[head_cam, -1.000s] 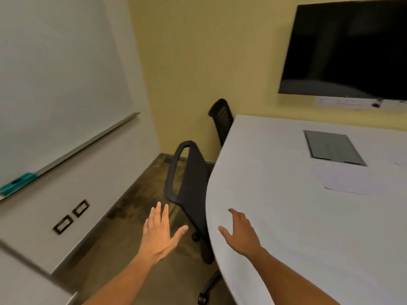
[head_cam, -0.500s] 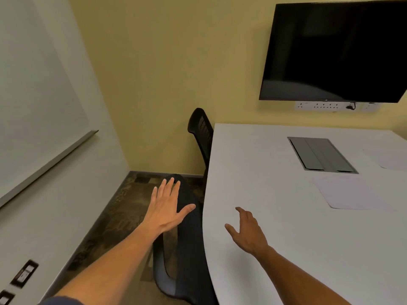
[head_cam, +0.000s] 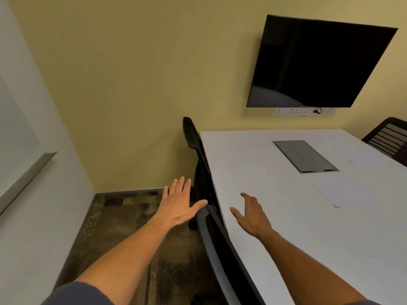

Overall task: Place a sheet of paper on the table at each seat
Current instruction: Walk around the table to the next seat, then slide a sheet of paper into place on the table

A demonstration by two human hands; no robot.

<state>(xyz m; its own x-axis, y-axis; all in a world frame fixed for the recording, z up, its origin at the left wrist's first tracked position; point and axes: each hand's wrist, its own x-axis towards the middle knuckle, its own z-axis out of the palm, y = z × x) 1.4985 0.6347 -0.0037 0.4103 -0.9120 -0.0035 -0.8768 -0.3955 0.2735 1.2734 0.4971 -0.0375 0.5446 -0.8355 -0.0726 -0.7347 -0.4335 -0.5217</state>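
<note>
A white table (head_cam: 253, 172) fills the right half of the view. Two white sheets of paper lie on it: one (head_cam: 345, 191) at the middle right, another (head_cam: 356, 154) near the far right edge by a black mesh chair (head_cam: 389, 137). My left hand (head_cam: 179, 201) hovers open, fingers spread, above the floor just left of the near black chair (head_cam: 218, 249), which is pushed against the table's left edge. My right hand (head_cam: 251, 213) hovers open over the table's left edge, holding nothing. A second black chair (head_cam: 193, 139) stands farther along that edge.
A grey cable hatch (head_cam: 305, 156) is set into the table's middle. A dark screen (head_cam: 319, 64) hangs on the yellow wall with a socket strip (head_cam: 304, 111) beneath. A whiteboard ledge (head_cam: 26, 179) runs along the left wall. Patterned carpet (head_cam: 123, 227) lies between wall and chairs.
The view has swung right and moved along the table; the far right chair and second sheet have come into sight. Both hands stay open and have risen toward the near chair.
</note>
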